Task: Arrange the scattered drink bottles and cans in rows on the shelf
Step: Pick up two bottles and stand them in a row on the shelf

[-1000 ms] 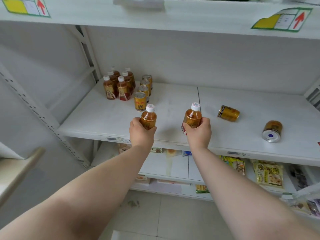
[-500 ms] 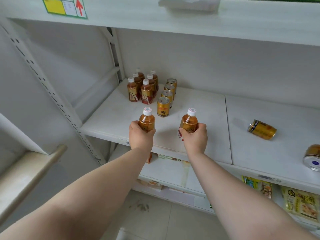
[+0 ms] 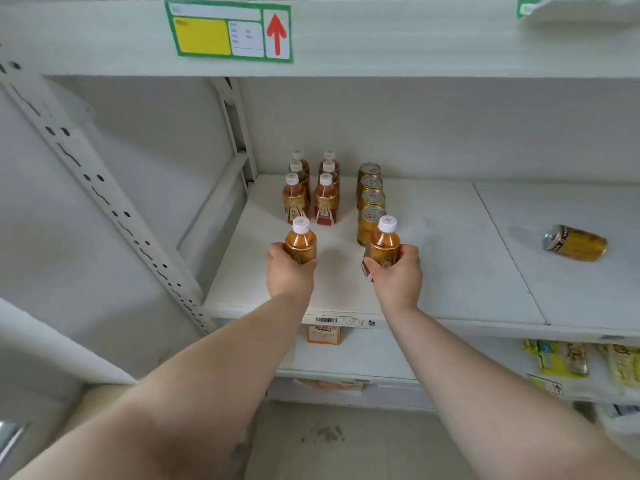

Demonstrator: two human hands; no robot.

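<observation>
I hold two amber drink bottles with white caps, upright over the white shelf (image 3: 433, 271). My left hand (image 3: 289, 275) grips the left bottle (image 3: 300, 242) in front of the left bottle row. My right hand (image 3: 398, 277) grips the right bottle (image 3: 384, 242), which partly hides the nearest gold can. Two rows of upright bottles (image 3: 311, 192) stand at the shelf's back left. Beside them runs a row of several upright gold cans (image 3: 370, 199). One gold can (image 3: 576, 242) lies on its side to the right.
A perforated upright post (image 3: 114, 209) slants along the shelf's left side. The upper shelf edge carries a green-framed label (image 3: 228, 31) with a red arrow. A lower shelf holds an orange carton (image 3: 323, 334) and yellow snack packs (image 3: 561, 358).
The view has swung left and closer to the rows. Both hands have carried their bottles left toward the standing bottles and cans. The second fallen can has left the view.
</observation>
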